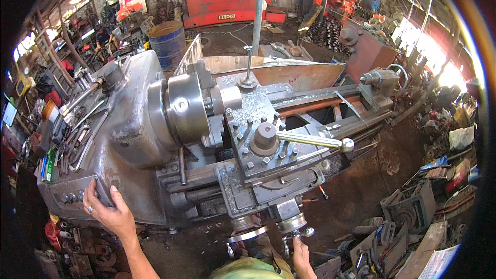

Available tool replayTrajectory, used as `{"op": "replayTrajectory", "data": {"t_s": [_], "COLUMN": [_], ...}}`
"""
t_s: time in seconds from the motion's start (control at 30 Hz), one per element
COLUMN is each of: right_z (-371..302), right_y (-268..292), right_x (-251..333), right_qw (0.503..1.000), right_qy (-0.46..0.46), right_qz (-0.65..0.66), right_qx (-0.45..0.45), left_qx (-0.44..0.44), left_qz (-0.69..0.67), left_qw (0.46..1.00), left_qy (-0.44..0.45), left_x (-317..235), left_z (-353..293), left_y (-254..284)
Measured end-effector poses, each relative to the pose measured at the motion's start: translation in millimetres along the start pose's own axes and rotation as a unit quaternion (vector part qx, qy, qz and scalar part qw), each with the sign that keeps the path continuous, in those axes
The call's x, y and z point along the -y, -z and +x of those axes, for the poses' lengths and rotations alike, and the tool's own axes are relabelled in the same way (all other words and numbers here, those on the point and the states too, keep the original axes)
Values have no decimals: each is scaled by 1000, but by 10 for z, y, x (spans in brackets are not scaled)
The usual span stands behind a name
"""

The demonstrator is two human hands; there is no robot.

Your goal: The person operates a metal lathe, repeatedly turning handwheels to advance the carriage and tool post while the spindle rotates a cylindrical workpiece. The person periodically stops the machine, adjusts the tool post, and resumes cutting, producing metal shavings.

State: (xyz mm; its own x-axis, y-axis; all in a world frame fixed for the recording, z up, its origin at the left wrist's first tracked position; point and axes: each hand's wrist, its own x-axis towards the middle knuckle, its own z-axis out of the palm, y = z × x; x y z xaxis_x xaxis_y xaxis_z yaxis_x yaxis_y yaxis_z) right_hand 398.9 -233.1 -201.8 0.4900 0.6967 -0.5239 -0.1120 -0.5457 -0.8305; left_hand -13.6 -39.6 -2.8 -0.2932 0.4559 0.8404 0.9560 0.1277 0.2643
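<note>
A large metal lathe fills the middle. Its steel chuck [188, 108] grips a short shiny cylinder [231, 97]. Beside that stands the square tool post [264, 139], with several bolts and a long clamping lever [310, 139] pointing right. My left hand [106, 209] rests with fingers apart on the front control panel [62, 192] of the headstock, near its round knobs. At the bottom, my right hand [300, 256] is closed at the small crank handle [287, 248] below the slide's handwheel [292, 224]; the fingers are partly hidden. Another handwheel [248, 234] sits just left of it.
Metal chips [256, 104] litter the carriage. Wrenches and loose tools [85, 142] lie on the headstock. The tailstock [380, 78] stands at the bed's far right end. A blue drum [168, 46] and red machine [222, 2] stand behind. Scrap parts [411, 206] crowd the right side.
</note>
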Motion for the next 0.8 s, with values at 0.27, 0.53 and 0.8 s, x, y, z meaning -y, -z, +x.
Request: {"op": "replayTrajectory", "data": {"t_s": [0.27, 0.53, 0.8], "right_z": [-215, 369, -155], "right_y": [439, 338, 106], "right_x": [573, -166, 57], "right_qw": [999, 947, 951], "right_qy": [-16, -53, -162], "right_qz": [-26, -310, 140], "right_qx": [39, 63, 222], "left_qx": [-1, 2, -31], "left_qz": [-36, -19, 14], "left_qw": [999, 1000, 999], "left_qy": [-12, -16, -20], "left_x": [20, 23, -2], "left_z": [6, 12, 8], "left_y": [2, 17, -63]}}
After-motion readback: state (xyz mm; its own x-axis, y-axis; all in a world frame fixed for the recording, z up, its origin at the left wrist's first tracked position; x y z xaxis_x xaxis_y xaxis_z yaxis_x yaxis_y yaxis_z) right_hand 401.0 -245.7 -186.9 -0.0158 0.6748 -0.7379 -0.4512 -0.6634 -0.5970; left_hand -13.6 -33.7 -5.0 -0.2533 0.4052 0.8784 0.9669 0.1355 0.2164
